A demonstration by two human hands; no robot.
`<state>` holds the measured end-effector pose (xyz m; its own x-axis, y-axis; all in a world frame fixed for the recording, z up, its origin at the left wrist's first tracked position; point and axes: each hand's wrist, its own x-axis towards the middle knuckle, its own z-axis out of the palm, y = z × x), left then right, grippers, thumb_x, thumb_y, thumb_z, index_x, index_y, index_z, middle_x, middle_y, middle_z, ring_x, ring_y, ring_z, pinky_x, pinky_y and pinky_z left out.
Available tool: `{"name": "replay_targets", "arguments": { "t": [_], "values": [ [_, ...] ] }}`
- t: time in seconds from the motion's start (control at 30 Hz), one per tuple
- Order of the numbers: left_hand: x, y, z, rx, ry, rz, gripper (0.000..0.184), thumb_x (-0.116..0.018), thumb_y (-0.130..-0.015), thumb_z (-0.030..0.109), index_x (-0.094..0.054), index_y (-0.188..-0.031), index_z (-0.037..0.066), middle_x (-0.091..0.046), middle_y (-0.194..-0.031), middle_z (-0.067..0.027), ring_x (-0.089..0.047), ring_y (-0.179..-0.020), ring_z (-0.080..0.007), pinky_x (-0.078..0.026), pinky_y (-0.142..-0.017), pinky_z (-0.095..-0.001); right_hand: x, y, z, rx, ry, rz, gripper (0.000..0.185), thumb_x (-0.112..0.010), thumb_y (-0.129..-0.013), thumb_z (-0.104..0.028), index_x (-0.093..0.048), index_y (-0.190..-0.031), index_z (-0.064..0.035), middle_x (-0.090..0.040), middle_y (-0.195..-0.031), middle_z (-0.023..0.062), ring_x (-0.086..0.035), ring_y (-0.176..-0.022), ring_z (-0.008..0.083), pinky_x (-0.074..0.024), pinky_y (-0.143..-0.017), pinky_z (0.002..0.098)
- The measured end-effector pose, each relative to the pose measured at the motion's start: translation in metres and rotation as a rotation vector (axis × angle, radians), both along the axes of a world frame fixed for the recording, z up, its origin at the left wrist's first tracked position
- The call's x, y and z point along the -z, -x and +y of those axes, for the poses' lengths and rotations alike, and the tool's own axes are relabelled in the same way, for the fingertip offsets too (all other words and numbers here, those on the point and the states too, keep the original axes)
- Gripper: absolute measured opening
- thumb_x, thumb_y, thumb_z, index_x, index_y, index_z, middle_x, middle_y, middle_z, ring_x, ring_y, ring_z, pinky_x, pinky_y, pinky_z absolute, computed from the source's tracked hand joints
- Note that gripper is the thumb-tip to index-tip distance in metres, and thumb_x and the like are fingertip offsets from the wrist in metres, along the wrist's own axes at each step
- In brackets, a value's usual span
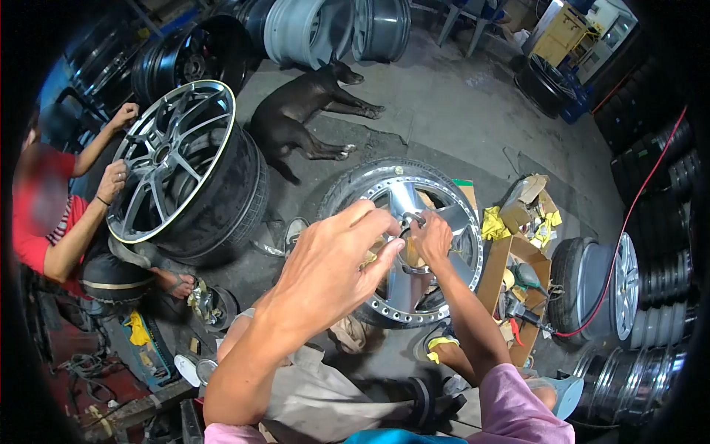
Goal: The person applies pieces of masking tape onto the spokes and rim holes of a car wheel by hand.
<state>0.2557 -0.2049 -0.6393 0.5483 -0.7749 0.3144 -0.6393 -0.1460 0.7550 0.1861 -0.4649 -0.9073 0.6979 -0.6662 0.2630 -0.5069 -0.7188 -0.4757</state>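
foreground silver wheels (405, 194): 3 | dog (296, 103): 1 | red hose (629, 212): 1 | co-worker (29, 244): 1 | wearer's hands (333, 251): 2

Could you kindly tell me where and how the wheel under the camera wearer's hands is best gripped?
Probably by two of the spokes, coming from above: the wheel has its face turned up toward the camera, and the gaps between its broad spokes should leave room to hook around them.

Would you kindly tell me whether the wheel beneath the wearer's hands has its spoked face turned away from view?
No, the wheel shows its silver spokes to the camera, with the right hand near the centre.
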Motion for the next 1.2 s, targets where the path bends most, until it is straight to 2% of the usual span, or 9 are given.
{"name": "replay_targets", "arguments": {
  "t": [0.23,0.4,0.5,0.57,0.6,0.73,0.83,1.0,1.2],
  "values": [
    [0.006,-0.007,-0.004,-0.001,-0.014,-0.006,0.015,-0.075,-0.090,0.010,-0.070,-0.100,0.000,-0.068,-0.091,-0.0159,-0.068,-0.083,-0.0361,-0.053,-0.073,-0.0415,-0.013,0.010,-0.008,-0.025,-0.012,-0.014,0.032,-0.074,-0.081,-0.027,-0.076,-0.103,-0.0032,-0.074,-0.104,0.0208,-0.071,-0.094,0.0417,-0.0548,-0.084,0.0507],
    [0.013,-0.013,-0.004,-0.017,-0.136,0.004,0.045,-0.076,-0.090,0.019,-0.061,-0.130,0.004,-0.066,-0.120,-0.0207,-0.064,-0.112,-0.0420,-0.052,-0.094,-0.0453,-0.037,0.045,-0.019,-0.054,-0.060,0.048,0.033,-0.075,-0.080,-0.029,-0.076,-0.100,-0.0035,-0.074,-0.094,0.0193,-0.071,-0.086,0.0417,-0.0551,-0.079,0.0499],
    [0.014,-0.010,-0.007,-0.009,-0.205,0.023,0.058,-0.077,-0.089,0.022,-0.054,-0.140,0.005,-0.062,-0.130,-0.0213,-0.059,-0.123,-0.0418,-0.048,-0.103,-0.0454,-0.065,0.065,-0.017,-0.062,-0.252,0.056,0.033,-0.078,-0.082,-0.034,-0.076,-0.095,-0.0036,-0.072,-0.082,0.0181,-0.070,-0.076,0.0401,-0.0543,-0.071,0.0488],
    [0.024,-0.011,-0.016,0.021,-0.175,0.012,0.058,-0.078,-0.089,0.023,-0.055,-0.139,0.005,-0.063,-0.131,-0.0210,-0.059,-0.125,-0.0408,-0.048,-0.104,-0.0451,-0.082,0.071,-0.019,-0.235,-0.394,0.116,0.035,-0.080,-0.083,-0.036,-0.076,-0.096,-0.0037,-0.071,-0.077,0.0186,-0.070,-0.072,0.0393,-0.0543,-0.070,0.0479],
    [0.030,-0.011,-0.020,0.044,-0.144,0.006,0.058,-0.078,-0.089,0.024,-0.056,-0.139,0.004,-0.063,-0.131,-0.0208,-0.058,-0.127,-0.0399,-0.047,-0.105,-0.0448,-0.091,0.071,-0.016,-0.283,-0.271,0.047,0.036,-0.081,-0.083,-0.038,-0.076,-0.096,-0.0043,-0.073,-0.081,0.0201,-0.071,-0.075,0.0390,-0.0549,-0.071,0.0468],
    [0.041,-0.013,-0.035,0.062,-0.115,-0.033,0.058,-0.078,-0.089,0.025,-0.056,-0.139,0.004,-0.063,-0.130,-0.0212,-0.060,-0.125,-0.0391,-0.048,-0.105,-0.0443,-0.092,0.055,-0.018,-0.114,-0.089,0.032,0.037,-0.082,-0.081,-0.038,-0.077,-0.095,-0.0045,-0.075,-0.085,0.0194,-0.072,-0.083,0.0401,-0.0563,-0.076,0.0487],
    [0.037,-0.014,-0.038,0.056,-0.120,-0.025,0.058,-0.078,-0.090,0.025,-0.056,-0.139,0.004,-0.064,-0.128,-0.0211,-0.061,-0.122,-0.0391,-0.049,-0.102,-0.0444,-0.058,0.042,-0.018,0.000,-0.115,0.158,0.036,-0.082,-0.080,-0.037,-0.077,-0.097,-0.0050,-0.075,-0.088,0.0209,-0.073,-0.086,0.0416,-0.0566,-0.079,0.0504],
    [0.034,-0.013,-0.029,0.023,-0.193,-0.044,0.047,-0.077,-0.090,0.023,-0.062,-0.130,0.002,-0.066,-0.121,-0.0182,-0.063,-0.113,-0.0400,-0.051,-0.095,-0.0458,-0.011,0.020,-0.009,0.110,-0.065,0.083,0.035,-0.080,-0.082,-0.036,-0.078,-0.100,-0.0056,-0.075,-0.092,0.0247,-0.072,-0.090,0.0443,-0.0570,-0.083,0.0523],
    [0.036,-0.021,-0.016,-0.010,-0.230,-0.060,0.039,-0.076,-0.091,0.022,-0.066,-0.123,0.002,-0.068,-0.112,-0.0181,-0.065,-0.104,-0.0389,-0.051,-0.090,-0.0456,-0.002,0.006,-0.013,0.179,-0.090,0.084,0.034,-0.075,-0.083,-0.031,-0.079,-0.104,-0.0059,-0.075,-0.093,0.0245,-0.072,-0.092,0.0439,-0.0573,-0.085,0.0508]
  ]
}}
